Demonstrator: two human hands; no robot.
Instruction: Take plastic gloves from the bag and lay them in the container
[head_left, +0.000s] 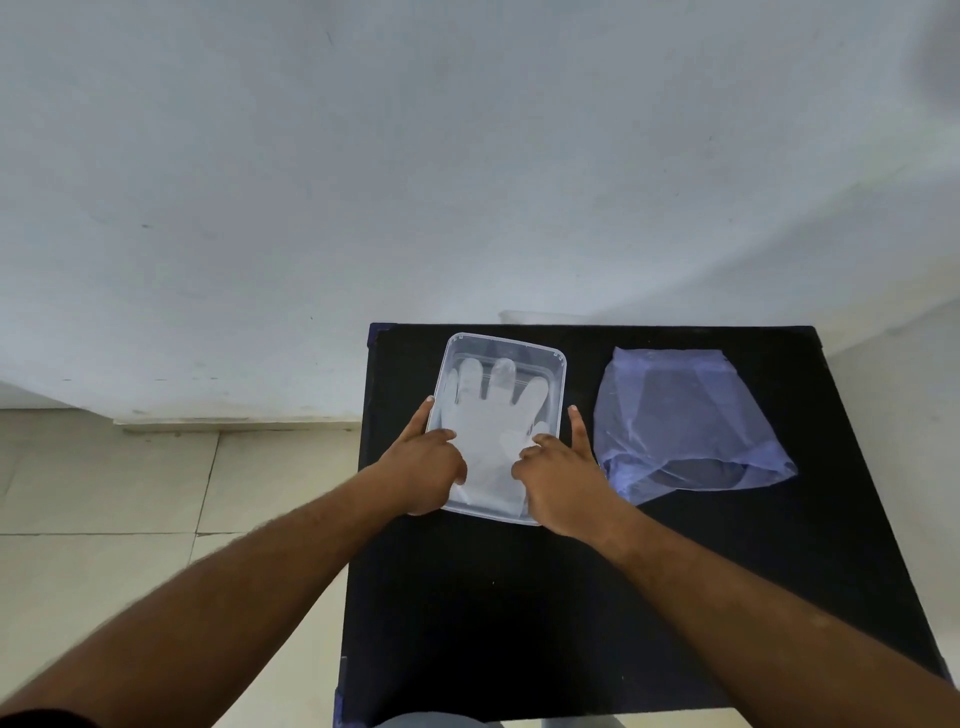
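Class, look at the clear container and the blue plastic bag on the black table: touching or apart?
Apart. The head view shows a strip of bare black table between the container rim and the bag.

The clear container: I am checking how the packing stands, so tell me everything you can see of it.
The clear container is a shallow rectangular tray of transparent plastic with rounded corners and a raised rim, lidless, standing flat on the black table, left of the bluish bag. A translucent plastic glove lies spread inside, fingers pointing away. The left hand and right hand rest at its near end, fingers on the glove, each with one finger along a side wall.
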